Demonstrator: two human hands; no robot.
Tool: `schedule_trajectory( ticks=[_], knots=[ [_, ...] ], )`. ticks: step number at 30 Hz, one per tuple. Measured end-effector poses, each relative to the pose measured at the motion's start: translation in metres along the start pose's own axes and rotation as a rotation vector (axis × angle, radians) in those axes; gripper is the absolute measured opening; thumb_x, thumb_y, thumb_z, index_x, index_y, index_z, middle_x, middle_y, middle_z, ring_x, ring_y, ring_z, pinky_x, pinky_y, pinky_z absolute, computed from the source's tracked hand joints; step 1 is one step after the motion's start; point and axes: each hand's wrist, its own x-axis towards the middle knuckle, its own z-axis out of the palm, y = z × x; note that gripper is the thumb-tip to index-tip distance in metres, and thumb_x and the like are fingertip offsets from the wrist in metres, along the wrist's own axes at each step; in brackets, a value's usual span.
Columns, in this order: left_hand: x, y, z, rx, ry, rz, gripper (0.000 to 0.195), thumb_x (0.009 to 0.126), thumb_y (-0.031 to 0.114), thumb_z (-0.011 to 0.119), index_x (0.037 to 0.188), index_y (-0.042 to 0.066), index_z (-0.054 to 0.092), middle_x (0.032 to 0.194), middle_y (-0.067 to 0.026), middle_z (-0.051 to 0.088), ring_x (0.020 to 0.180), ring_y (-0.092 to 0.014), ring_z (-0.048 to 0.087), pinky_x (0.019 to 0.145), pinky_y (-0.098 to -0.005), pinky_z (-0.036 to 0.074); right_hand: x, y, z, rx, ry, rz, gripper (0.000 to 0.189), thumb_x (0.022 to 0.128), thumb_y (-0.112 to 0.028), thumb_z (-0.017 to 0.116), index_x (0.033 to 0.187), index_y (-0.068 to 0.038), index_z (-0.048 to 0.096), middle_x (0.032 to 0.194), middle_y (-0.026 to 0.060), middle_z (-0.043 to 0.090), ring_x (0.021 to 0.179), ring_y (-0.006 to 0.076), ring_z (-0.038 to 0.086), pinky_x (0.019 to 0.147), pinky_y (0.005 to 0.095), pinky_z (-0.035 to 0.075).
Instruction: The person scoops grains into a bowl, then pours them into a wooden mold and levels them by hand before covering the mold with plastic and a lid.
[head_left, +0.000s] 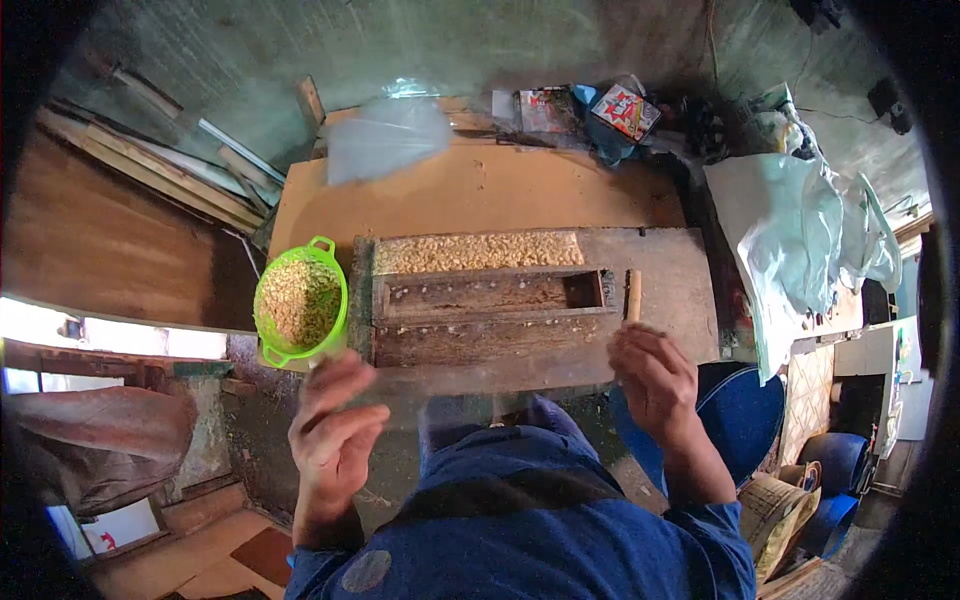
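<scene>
My left hand (337, 431), blurred, hovers off the board's near left corner, thumb and fingers apart and nothing in them. Just beyond it stands a bright green plastic colander (346, 300) heaped with pale split beans (296, 304). My right hand (656, 375) is at the board's near right, fingers curled, at the lower end of a short wooden rod (634, 295). Whether it grips the rod cannot be told. Between the hands, a wooden trough-shaped mould (487, 295) lies on the wooden board (667, 262). Along its far side runs a flat rectangular layer of beans (480, 253).
Behind the board spreads a tan tabletop (495, 180) with a clear plastic bag (390, 139) and printed boxes (626, 112) at its back. White plastic sheeting (787, 225) hangs at the right. Blue drums (739, 420) stand below right, and timber planks (157, 169) lean at left.
</scene>
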Motion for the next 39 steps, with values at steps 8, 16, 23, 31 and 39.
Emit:
schedule_trajectory(
  ticks=[8,16,23,31,39],
  knots=[
    [-0.012,-0.040,-0.006,-0.165,-0.535,-0.435,0.015,0.094,0.018,0.066,0.096,0.003,0.070,0.091,-0.0117,0.073,0.085,-0.027,0.072,0.074,-0.0349,0.055,0.008,0.014,-0.026,0.165,-0.588,0.193,0.014,0.087,-0.014,0.069,0.100,-0.011,0.073,0.089,0.0113,0.073,0.086,0.0291,0.071,0.074,0.0378,0.057],
    [0.062,-0.078,0.023,0.079,0.166,-0.101,0.009,0.093,0.005,0.064,0.099,0.002,0.069,0.101,-0.0117,0.072,0.101,-0.028,0.068,0.088,-0.0378,0.052,0.079,0.028,0.003,-0.018,0.233,0.187,0.014,0.090,-0.008,0.068,0.102,-0.001,0.070,0.099,0.0175,0.071,0.093,0.0332,0.070,0.080,0.0376,0.055],
    [0.003,-0.093,0.025,0.228,0.295,0.099,0.014,0.088,0.002,0.069,0.102,0.006,0.072,0.123,-0.0117,0.065,0.121,-0.035,0.058,0.101,-0.0454,0.046,0.026,0.037,0.033,-0.182,0.500,-0.040,0.014,0.081,0.002,0.074,0.095,-0.001,0.071,0.102,0.0158,0.071,0.103,0.0340,0.067,0.089,0.0442,0.050],
    [-0.049,-0.149,0.068,0.209,0.099,-0.092,0.015,0.087,0.005,0.071,0.101,0.010,0.075,0.129,-0.0067,0.062,0.131,-0.036,0.049,0.106,-0.0490,0.040,-0.022,0.061,0.111,-0.298,0.331,0.162,0.016,0.085,-0.003,0.070,0.100,-0.006,0.073,0.111,0.0111,0.069,0.116,0.0325,0.061,0.099,0.0462,0.044],
    [-0.051,-0.162,0.055,0.260,-0.385,-0.128,0.055,0.081,0.008,0.061,0.136,0.012,0.060,0.152,-0.0162,0.040,0.146,-0.042,0.026,0.116,-0.0570,0.023,-0.027,0.051,0.133,-0.317,-0.019,0.315,0.050,0.068,0.003,0.056,0.114,-0.012,0.069,0.126,0.0115,0.062,0.129,0.0351,0.051,0.110,0.0506,0.035]
  ],
)
